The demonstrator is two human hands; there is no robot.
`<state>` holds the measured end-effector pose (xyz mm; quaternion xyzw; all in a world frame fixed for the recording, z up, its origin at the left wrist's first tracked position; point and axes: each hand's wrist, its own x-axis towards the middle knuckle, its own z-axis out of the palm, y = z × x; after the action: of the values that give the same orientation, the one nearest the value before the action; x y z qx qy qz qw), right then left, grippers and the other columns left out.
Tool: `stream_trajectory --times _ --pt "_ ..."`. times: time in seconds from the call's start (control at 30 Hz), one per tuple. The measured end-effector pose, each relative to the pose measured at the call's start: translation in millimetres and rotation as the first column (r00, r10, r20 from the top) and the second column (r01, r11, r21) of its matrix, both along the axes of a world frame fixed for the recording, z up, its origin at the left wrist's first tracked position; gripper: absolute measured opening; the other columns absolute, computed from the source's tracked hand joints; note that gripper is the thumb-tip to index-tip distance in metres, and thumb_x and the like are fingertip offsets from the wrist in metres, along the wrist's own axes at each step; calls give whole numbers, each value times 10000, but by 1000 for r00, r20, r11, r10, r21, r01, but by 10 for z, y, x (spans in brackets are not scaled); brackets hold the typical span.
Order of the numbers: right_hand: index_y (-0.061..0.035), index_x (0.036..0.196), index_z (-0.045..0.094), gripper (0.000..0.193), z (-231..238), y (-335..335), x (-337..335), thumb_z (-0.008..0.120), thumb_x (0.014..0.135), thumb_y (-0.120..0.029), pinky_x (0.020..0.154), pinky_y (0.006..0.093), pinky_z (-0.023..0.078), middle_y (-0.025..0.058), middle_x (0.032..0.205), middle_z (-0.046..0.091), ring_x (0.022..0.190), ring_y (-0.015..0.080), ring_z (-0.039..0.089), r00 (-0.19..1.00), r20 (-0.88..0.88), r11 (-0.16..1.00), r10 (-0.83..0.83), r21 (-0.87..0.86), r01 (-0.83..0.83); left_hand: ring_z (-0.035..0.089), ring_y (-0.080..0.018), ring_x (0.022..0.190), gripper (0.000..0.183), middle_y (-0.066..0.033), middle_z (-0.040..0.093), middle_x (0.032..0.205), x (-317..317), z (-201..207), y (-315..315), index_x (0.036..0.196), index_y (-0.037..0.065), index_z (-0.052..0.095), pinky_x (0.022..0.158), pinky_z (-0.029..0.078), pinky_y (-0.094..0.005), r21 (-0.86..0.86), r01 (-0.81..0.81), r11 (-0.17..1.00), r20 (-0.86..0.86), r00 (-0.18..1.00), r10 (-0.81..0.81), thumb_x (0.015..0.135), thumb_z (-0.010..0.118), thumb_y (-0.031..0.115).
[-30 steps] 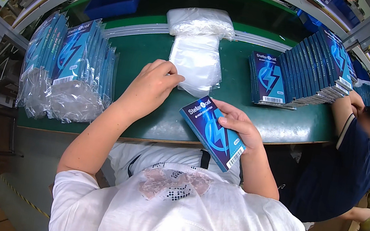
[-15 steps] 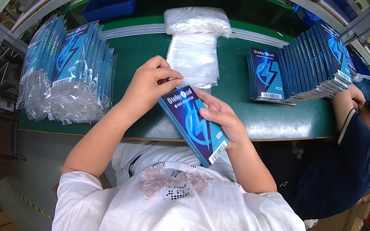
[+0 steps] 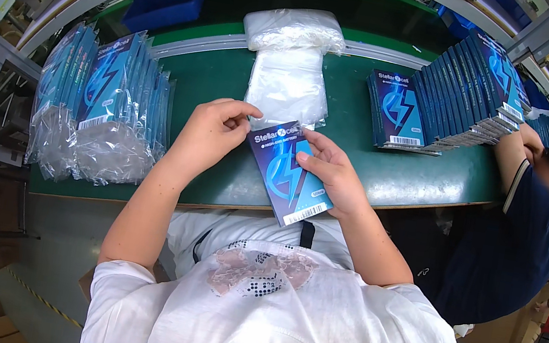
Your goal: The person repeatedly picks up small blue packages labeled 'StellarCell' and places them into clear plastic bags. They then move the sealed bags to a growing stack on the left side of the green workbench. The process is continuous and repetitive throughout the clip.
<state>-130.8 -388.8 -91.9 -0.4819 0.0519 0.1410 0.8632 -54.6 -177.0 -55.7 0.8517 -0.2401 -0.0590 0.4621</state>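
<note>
My right hand grips a flat blue battery box by its right edge, thumb on the printed front. The box is tilted above the table's near edge, its barcode end toward me. Just off its upper left corner, my left hand is closed, thumb and fingers drawn together in a pinch; whether anything thin is between them cannot be made out. Beyond both hands lies a stack of clear plastic bags, with a bulky folded bundle of clear plastic at its far end.
Bagged blue boxes stand in rows on the green table at left. Unbagged boxes are lined up at right, beside a co-worker's arm. A blue bin sits at the far left, behind a metal rail.
The box has turned more upright, and its lower end has swung left. My left hand has lowered slightly and drawn a little away from the box's top corner. My right hand keeps its hold.
</note>
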Motion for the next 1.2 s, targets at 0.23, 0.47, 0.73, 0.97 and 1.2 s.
stream_trajectory --times 0.23,0.47,0.73,0.97,1.2 --pt "47 1103 489 300 -37 214 -81 620 875 -97 697 226 473 100 976 619 852 104 581 993 24 987 -117 -110 119 578 -109 728 337 -54 600 809 -322 176 91 1119 36 616 683 483 -243 80 74 994 -4 997 -74 792 599 -43" --pt "-34 729 570 213 62 525 -138 711 827 -160 566 195 394 0 710 590 655 31 500 987 -25 988 -156 -22 156 613 -123 784 335 -74 618 885 -584 108 341 1167 -13 537 697 507 -267 -276 -184 943 -236 965 119 836 588 -1" --pt "-6 899 633 214 125 589 -89 712 833 -193 579 194 425 5 776 624 703 37 525 972 58 850 226 -499 -168 609 -160 959 282 -95 618 1065 -775 -97 149 1151 -12 529 837 495 -304 -692 -554 463 -611 791 33 893 579 93" --pt "-32 1449 230 1032 453 377 -123 850 631 -141 877 311 474 164 1310 504 1063 201 567 759 566 711 321 -674 202 649 -209 913 320 -128 645 1031 -655 110 9 1139 -66 527 786 541 -347 -730 -526 437 -610 789 -69 888 574 127" --pt "13 816 600 229 621 62 -181 429 693 102 685 317 477 145 840 600 756 227 579 297 946 557 -131 -177 811 543 -265 1149 422 -167 546 1241 -859 217 -264 1220 -52 504 1006 405 -400 -635 -33 772 -535 739 -409 921 565 238"
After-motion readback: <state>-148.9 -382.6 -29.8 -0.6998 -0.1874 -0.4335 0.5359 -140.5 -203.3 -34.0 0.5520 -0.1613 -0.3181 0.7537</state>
